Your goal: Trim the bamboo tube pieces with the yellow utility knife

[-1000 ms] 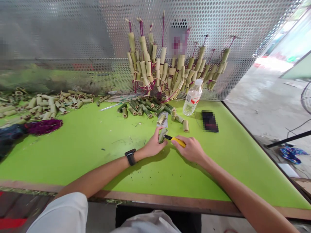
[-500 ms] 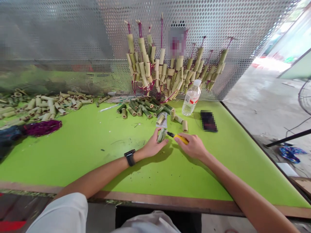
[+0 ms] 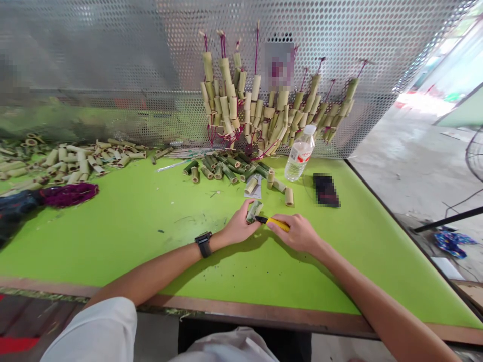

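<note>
Near the middle of the green table (image 3: 124, 236), my left hand (image 3: 239, 226) grips a short piece of green bamboo (image 3: 254, 211) between thumb and fingers. In my right hand (image 3: 300, 232) is a yellow utility knife (image 3: 278, 224), its dark tip pointing left and lying at the bamboo's lower right side. Just beyond the hands, a pale bamboo piece (image 3: 251, 184) rests on a small grey sheet (image 3: 257, 191). A short bamboo tube (image 3: 289, 196) stands to the right of it.
Green bamboo pieces (image 3: 229, 173) lie behind my hands, pale ones (image 3: 81, 161) at the back left near purple cord (image 3: 71, 195). A water bottle (image 3: 300, 153) and a dark phone-like object (image 3: 326, 190) are at the right. Strung bamboo (image 3: 226, 100) hangs on the perforated metal panel (image 3: 132, 40).
The knife tip has moved down and left onto the bamboo, which is now tilted more to the right in my left hand. The whole view has shifted slightly.
</note>
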{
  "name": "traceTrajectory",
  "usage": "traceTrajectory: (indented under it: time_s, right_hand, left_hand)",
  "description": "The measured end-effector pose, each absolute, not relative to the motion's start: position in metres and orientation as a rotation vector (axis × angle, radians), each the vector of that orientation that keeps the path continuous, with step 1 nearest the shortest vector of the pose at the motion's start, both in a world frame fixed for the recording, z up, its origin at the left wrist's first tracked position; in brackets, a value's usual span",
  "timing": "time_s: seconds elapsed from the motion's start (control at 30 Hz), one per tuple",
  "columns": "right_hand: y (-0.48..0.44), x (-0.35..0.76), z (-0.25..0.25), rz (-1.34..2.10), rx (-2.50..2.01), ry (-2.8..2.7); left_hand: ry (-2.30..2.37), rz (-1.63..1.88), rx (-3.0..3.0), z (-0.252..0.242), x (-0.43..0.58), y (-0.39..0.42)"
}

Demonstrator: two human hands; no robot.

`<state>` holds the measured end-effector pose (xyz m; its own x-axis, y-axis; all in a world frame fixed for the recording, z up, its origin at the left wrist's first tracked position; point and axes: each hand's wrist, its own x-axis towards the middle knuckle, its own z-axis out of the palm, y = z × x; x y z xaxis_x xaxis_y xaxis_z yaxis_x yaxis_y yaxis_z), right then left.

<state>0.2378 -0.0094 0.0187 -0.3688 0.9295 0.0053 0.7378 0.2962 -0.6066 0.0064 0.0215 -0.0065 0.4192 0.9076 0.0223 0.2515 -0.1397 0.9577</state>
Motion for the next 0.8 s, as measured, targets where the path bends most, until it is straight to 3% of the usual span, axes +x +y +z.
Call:
traceTrajectory:
  time_s: [0.4, 0.8]
  right_hand:
    - [0.016, 0.268, 0.015, 0.495, -1.748, -1.885]
    - [-0.006, 0.243, 0.02, 0.658, -1.574, -2.154]
  left_hand:
    - [1.089, 0.674, 1.671, -0.003, 0.006, 0.013]
    - [1.045, 0.707, 1.464, -0.016, 0.005, 0.024]
